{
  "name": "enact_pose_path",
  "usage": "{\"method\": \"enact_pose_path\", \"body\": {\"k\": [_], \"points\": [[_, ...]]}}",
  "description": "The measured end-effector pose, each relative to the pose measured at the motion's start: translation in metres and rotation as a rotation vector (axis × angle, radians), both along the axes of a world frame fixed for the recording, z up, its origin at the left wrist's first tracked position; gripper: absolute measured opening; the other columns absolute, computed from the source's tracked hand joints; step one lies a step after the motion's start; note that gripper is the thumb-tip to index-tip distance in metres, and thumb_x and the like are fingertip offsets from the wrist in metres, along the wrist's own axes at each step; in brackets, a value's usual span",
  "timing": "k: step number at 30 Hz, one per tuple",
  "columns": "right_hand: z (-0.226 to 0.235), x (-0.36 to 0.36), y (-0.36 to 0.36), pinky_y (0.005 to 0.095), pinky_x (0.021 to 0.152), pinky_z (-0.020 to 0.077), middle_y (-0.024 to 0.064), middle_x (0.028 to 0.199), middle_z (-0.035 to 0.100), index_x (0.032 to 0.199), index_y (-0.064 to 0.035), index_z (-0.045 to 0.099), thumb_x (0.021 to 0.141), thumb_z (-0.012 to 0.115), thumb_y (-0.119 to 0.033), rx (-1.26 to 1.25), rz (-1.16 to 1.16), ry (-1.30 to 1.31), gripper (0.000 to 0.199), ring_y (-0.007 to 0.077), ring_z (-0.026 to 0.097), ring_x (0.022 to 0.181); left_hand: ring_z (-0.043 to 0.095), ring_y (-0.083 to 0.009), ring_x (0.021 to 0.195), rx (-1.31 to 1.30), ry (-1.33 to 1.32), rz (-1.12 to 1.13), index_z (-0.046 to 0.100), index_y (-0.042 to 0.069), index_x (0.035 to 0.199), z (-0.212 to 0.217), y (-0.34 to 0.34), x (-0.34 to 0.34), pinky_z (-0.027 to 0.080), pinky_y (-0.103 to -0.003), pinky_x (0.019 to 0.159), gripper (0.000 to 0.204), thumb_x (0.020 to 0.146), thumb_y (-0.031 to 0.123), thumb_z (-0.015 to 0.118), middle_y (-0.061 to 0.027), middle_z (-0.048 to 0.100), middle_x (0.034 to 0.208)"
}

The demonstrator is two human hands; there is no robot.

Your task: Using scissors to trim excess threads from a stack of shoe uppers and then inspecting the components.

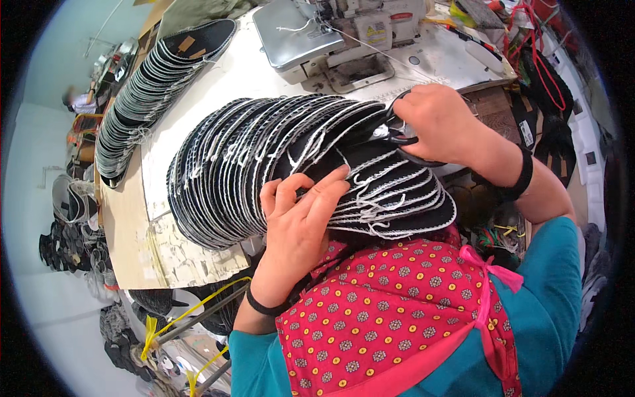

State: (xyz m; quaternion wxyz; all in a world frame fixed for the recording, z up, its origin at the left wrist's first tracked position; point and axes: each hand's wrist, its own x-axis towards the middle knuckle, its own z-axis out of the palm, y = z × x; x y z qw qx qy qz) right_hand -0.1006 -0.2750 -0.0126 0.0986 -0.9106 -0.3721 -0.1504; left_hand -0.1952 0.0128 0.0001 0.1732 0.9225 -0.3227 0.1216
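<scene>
A long fanned row of black, sole-shaped fabric pieces [228, 165] with white stitched edges lies across the table in front of me, loose thread ends hanging from many of them. My left hand [297, 208] rests over the near side of the row, thumb and index fingertips brought together in a pinch. What they pinch is too small to make out, though a white thread shows close by. My right hand [440, 126] grips black-handled scissors [408, 140] at the row's right end. Their blades point left among the pieces and are mostly hidden.
Behind the row stands a sewing machine [370, 33] with a metal cover plate. Another curved stack of similar black pieces [142, 99] lies at the far left of the white table [231, 66]. Dark pieces [546, 86] and red cord lie at the right. Bundles [69, 245] sit lower left.
</scene>
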Motion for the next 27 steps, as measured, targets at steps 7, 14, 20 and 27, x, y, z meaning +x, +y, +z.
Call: {"method": "enact_pose_path", "body": {"k": [7, 14, 20, 27], "points": [[0.002, -0.002, -0.016, 0.0431, 0.06, 0.0501, 0.0096, 0.068, 0.06, 0.078, -0.0072, 0.056, 0.069, 0.082, -0.028, 0.052, 0.197, 0.022, 0.034, 0.0327, 0.063, 0.067, 0.051, -0.0354, 0.112, 0.039, -0.127, 0.213, 0.053, -0.003, 0.137, -0.005, 0.001, -0.011, 0.037, -0.045, 0.102, 0.075, 0.064, 0.003, 0.069, -0.0174, 0.055, 0.131], [0.029, 0.006, -0.017, 0.0438, 0.06, 0.0481, 0.0102, 0.068, 0.059, 0.077, -0.008, 0.056, 0.071, 0.08, -0.026, 0.063, 0.126, -0.089, 0.031, 0.033, 0.061, 0.067, 0.05, -0.0373, 0.105, 0.034, -0.088, 0.272, 0.048, -0.004, 0.141, 0.0, -0.003, -0.014, 0.038, -0.045, 0.099, 0.082, 0.061, 0.0, 0.067, -0.0182, 0.054, 0.117], [0.027, 0.009, -0.021, 0.0436, 0.059, 0.0479, 0.0095, 0.067, 0.058, 0.077, -0.0077, 0.056, 0.072, 0.079, -0.028, 0.011, 0.119, -0.12, 0.031, 0.0319, 0.062, 0.067, 0.05, -0.0345, 0.102, 0.141, -0.049, 0.297, 0.06, 0.001, 0.123, 0.005, -0.005, -0.014, 0.038, -0.045, 0.095, 0.067, 0.057, 0.002, 0.069, -0.013, 0.054, 0.113], [0.028, 0.006, -0.026, 0.0424, 0.062, 0.048, 0.0098, 0.07, 0.058, 0.079, -0.0077, 0.056, 0.068, 0.079, -0.028, 0.005, 0.238, -0.042, 0.032, 0.0314, 0.061, 0.07, 0.051, -0.0302, 0.106, 0.196, -0.089, 0.254, 0.061, 0.004, 0.112, 0.007, -0.006, -0.014, 0.037, -0.045, 0.094, 0.05, 0.063, 0.009, 0.07, -0.0125, 0.061, 0.125]]}}
